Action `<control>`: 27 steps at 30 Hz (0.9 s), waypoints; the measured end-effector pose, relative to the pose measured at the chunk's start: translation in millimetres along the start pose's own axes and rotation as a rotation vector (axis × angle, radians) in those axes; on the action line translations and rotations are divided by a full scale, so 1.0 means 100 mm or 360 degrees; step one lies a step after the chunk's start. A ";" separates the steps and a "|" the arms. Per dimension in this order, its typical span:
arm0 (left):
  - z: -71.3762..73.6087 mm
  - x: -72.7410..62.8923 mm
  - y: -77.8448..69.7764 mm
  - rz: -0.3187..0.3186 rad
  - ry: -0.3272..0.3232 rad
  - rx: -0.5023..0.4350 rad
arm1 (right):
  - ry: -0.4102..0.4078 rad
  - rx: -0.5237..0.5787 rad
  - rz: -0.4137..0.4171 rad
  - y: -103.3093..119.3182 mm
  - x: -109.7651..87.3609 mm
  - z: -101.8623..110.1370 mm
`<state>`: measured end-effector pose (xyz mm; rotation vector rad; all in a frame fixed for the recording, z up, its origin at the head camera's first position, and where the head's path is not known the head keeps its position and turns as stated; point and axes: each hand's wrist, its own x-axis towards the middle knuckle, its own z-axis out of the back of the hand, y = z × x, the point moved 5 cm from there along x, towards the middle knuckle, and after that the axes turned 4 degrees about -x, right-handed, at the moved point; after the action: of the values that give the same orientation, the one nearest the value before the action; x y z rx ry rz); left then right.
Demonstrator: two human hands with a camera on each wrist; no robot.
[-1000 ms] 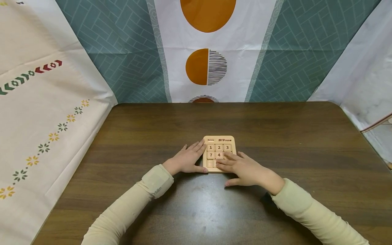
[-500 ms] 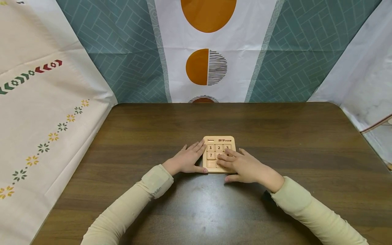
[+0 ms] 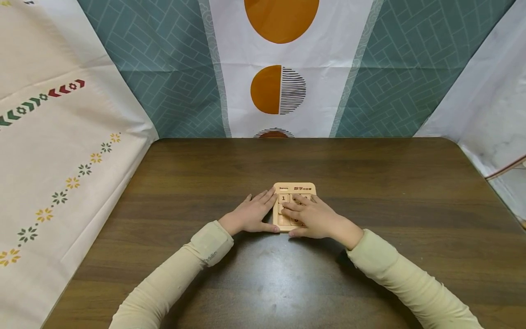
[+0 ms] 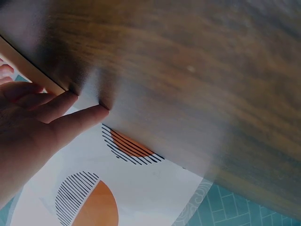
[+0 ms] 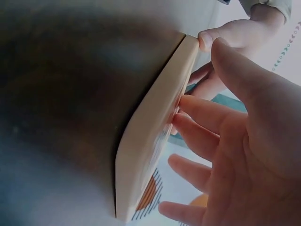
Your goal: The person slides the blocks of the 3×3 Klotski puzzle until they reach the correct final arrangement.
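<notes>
Two flat hands on number puzzle

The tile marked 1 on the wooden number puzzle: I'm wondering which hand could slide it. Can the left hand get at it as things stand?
Probably yes. The left hand rests against the puzzle beside tile 1, which lies uncovered; the right hand covers tiles beyond it.

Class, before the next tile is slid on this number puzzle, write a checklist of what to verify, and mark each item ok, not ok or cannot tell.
1. Puzzle lies flat on the table: ok.
2. Left hand steadies the puzzle's left edge: ok.
3. Right hand has fingertips on the tiles: ok.
4. Empty slot located: cannot tell, the right hand covers most tiles.
5. Tile 1 sits in the top-left corner: ok.
6. All numbers readable: not ok, most are hidden.
</notes>
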<state>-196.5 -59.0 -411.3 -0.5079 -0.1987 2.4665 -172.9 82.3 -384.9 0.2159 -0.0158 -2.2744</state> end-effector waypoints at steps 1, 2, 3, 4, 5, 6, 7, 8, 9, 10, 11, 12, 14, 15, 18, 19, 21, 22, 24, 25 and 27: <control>0.00 0.00 0.00 0.0001 0.0000 0.0003 | 0.0002 0.0002 -0.0003 0.00 0.00 0.00; 0.00 0.00 0.00 0.0002 0.0001 0.0003 | 0.0004 0.0009 -0.0007 0.00 0.00 -0.01; 0.00 0.00 0.00 0.0003 0.0003 0.0005 | 0.0002 0.0016 -0.0008 0.00 -0.01 -0.01; 0.00 0.00 0.00 0.0002 0.0001 0.0003 | 0.0001 0.0024 -0.0008 0.01 -0.01 -0.01; 0.00 0.00 0.00 0.0001 0.0002 0.0000 | -0.0001 0.0028 -0.0008 0.01 -0.02 -0.01; 0.00 0.00 0.00 0.0000 0.0003 -0.0002 | -0.0001 0.0030 -0.0008 0.02 -0.02 -0.01; -0.01 0.01 0.00 0.0003 0.0008 0.0001 | -0.0003 0.0024 -0.0002 0.03 -0.04 -0.02; -0.01 0.01 0.00 0.0003 0.0010 0.0000 | -0.0001 0.0026 0.0000 0.04 -0.05 -0.03; -0.01 0.01 0.00 -0.0002 0.0008 -0.0006 | 0.0000 0.0021 0.0005 0.06 -0.06 -0.03; -0.01 0.01 0.00 -0.0003 0.0008 -0.0008 | 0.0002 0.0013 0.0010 0.07 -0.07 -0.04; -0.01 0.01 0.00 -0.0002 0.0010 -0.0008 | 0.0004 0.0005 0.0014 0.09 -0.08 -0.04; -0.01 0.01 0.00 -0.0001 0.0011 -0.0007 | 0.0005 -0.0001 0.0018 0.10 -0.10 -0.05; -0.01 0.01 0.01 -0.0002 0.0008 -0.0011 | 0.0004 -0.0009 0.0024 0.13 -0.12 -0.06; -0.01 0.01 0.01 -0.0002 0.0006 -0.0014 | 0.0000 -0.0018 0.0028 0.15 -0.13 -0.07; -0.01 0.01 0.01 0.0002 0.0005 -0.0017 | -0.0004 -0.0026 0.0034 0.18 -0.15 -0.08; -0.01 0.01 0.01 0.0001 0.0003 -0.0020 | -0.0004 -0.0028 0.0036 0.18 -0.15 -0.08; -0.01 0.01 0.01 0.0001 0.0006 -0.0020 | -0.0009 -0.0033 0.0043 0.19 -0.16 -0.08; -0.01 0.01 0.01 0.0001 0.0006 -0.0021 | -0.0011 -0.0035 0.0049 0.18 -0.16 -0.07; -0.01 0.01 0.00 -0.0002 0.0006 -0.0021 | -0.0025 -0.0027 0.0053 0.16 -0.17 -0.06; -0.01 0.01 0.00 -0.0002 0.0006 -0.0020 | -0.0039 -0.0024 0.0051 0.14 -0.18 -0.05; -0.01 0.01 0.00 0.0001 0.0006 -0.0017 | -0.0071 -0.0021 0.0035 0.07 -0.19 -0.02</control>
<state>-196.6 -58.2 -412.3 -0.5173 -0.2106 2.4661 -154.8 92.3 -383.8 0.1578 -0.0264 -2.2563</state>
